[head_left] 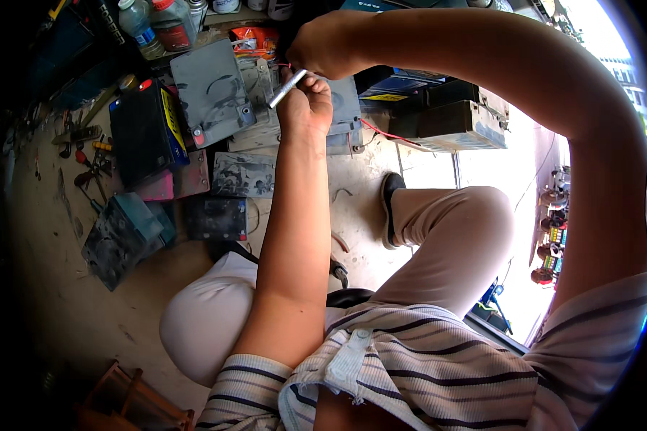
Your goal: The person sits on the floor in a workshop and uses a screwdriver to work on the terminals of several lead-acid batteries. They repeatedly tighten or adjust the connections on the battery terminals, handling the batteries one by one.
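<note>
Silver rod [287,88]: slim, cylindrical, slanted, its lower end toward the left; sits in the left hand [308,104], above the grey batteries. Left grip closed on the rod, fingers curled, inner wrist toward the camera.

Right hand [322,49] just beyond the rod's upper end, arm arching in from the right. Fingers bent, tips mostly hidden; cannot tell whether its grip holds anything. A short bit of red wire [285,65] shows near both hands.

Behind the hands, an orange packet [256,39]. Left of them, a scuffed grey battery [212,90], tilted, terminals at its lower edge. Next to it, a black battery [144,133] with a yellow label strip. Below these, a dusty dark block [244,174], another with red marks at a lower corner [216,219], and farther left a teal-and-dark battery [122,233] lying askew.

Upper left: clear bottle with blue label [141,30], red-capped bottle [172,27] beside it. Hand tools [86,174] scattered on the pale floor [54,280] at far left.

Right of the hands: large dark battery [446,126], dusty side, with a red cable [390,133] running near it.

Nearer the body: pale trousers [453,241], dark shoe [390,208], striped shirt [438,359]. Lower left corner, a brown frame [138,402], dim.
</note>
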`<action>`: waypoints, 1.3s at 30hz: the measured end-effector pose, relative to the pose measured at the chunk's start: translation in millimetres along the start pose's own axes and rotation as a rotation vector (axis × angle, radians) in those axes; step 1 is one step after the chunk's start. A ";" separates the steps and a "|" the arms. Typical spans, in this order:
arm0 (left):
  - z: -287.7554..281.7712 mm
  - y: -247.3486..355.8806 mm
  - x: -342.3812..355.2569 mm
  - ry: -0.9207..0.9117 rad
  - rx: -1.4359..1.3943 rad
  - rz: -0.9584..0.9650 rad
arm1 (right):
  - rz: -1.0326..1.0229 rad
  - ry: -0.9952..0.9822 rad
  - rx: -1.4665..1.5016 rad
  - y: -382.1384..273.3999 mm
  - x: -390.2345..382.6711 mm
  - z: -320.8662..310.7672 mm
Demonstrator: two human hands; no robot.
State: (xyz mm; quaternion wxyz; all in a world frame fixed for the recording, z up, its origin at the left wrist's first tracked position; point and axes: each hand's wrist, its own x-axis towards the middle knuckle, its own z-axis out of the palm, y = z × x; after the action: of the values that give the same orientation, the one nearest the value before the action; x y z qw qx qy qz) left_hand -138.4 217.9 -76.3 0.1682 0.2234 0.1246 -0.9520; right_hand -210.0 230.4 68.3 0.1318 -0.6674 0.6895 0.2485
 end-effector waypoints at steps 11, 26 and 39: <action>-5.7 -1.5 -11.8 -0.003 0.064 0.015 | -0.175 0.035 -0.154 2.7 21.5 -16.6; -38.0 -39.8 -1.5 0.236 0.345 -0.173 | 0.041 0.016 -0.038 39.2 1.8 38.1; -45.8 -52.4 -1.4 0.261 0.388 -0.187 | 0.331 0.108 0.245 43.2 -9.8 62.4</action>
State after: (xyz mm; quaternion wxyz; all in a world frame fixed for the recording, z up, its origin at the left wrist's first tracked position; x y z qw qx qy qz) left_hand -139.3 280.4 -107.0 0.0158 0.3602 -0.0196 -0.9325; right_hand -261.2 270.5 28.1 0.1323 -0.5365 0.8208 0.1447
